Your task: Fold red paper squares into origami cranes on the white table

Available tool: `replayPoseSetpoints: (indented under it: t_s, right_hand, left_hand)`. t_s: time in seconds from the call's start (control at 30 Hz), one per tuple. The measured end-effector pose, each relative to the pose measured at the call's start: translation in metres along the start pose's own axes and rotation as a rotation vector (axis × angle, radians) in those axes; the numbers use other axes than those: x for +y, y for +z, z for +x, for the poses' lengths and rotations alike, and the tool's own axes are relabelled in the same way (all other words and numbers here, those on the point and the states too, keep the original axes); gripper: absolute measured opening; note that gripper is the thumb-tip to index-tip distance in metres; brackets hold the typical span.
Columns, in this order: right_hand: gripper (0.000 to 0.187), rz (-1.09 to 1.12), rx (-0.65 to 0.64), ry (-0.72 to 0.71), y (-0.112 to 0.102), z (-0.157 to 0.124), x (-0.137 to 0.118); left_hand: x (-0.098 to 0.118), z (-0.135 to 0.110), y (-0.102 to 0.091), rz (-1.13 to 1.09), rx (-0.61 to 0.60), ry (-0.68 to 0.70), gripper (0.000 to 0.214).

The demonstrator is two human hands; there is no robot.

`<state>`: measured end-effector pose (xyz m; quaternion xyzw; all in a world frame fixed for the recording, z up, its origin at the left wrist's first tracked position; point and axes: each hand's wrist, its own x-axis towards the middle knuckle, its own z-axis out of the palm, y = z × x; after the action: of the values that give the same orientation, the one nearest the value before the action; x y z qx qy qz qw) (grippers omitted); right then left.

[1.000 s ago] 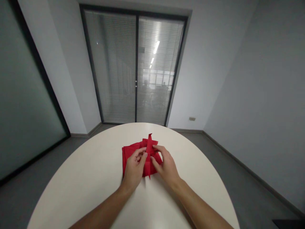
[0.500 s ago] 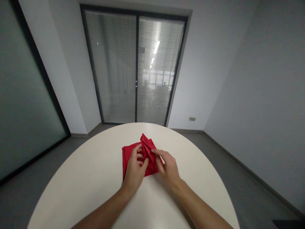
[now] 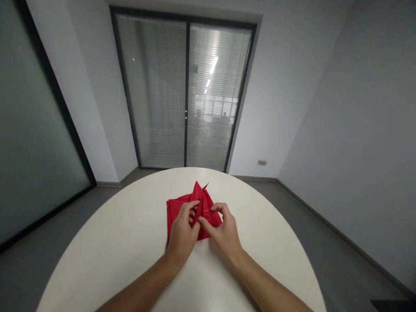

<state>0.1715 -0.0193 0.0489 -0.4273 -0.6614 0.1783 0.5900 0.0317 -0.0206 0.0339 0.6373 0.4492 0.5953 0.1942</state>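
A red cloth napkin (image 3: 177,207) lies partly folded on the round white table (image 3: 123,242), a little beyond its middle. A pleated ridge of the napkin stands up between my hands and ends in a point toward the far side. My left hand (image 3: 182,233) rests on the napkin's near left part, with thumb and fingers pinched on the ridge. From the right, my right hand (image 3: 223,232) pinches the same ridge, its fingers curled. The two hands touch at the fingertips. The near edge of the napkin is hidden under them.
The table's curved rim (image 3: 286,242) drops off to a grey floor on all sides. Beyond the table stands a glass double door with blinds (image 3: 186,93). A dark glass wall (image 3: 29,143) runs along the left and a plain grey wall along the right.
The upright strip of napkin has been gathered into a broader pointed ridge. Both hands have drawn closer together, and the right hand's fingers have curled in onto the fold.
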Motion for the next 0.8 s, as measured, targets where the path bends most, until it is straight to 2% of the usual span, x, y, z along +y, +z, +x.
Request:
replayPoseSetpoints:
  t_s: [0.2,0.33,0.53,0.7,0.8]
  right_hand:
    - [0.022,0.048,0.025,0.049,-0.0007,0.0009,0.0021]
    - [0.027,0.063,0.031,0.042,-0.0009,0.0014,-0.0006]
    - [0.033,0.102,0.021,0.045,0.0000,0.0035,-0.0038]
    - [0.029,0.087,0.042,0.013,-0.0005,0.0024,-0.0012]
    - [0.018,0.067,0.035,0.011,-0.0017,0.0018,0.0009]
  left_hand:
    - [0.0029,-0.0001,-0.0006,0.080,-0.006,0.086,0.031]
    - [0.0024,-0.0006,-0.0017,0.104,-0.010,0.127,0.027]
    - [0.0029,-0.0039,-0.0019,0.072,-0.005,0.035,0.023]
    - [0.0037,-0.0036,-0.0019,0.067,0.009,0.042,0.019]
    - [0.0007,-0.0011,-0.0026,0.076,0.042,0.042,0.019]
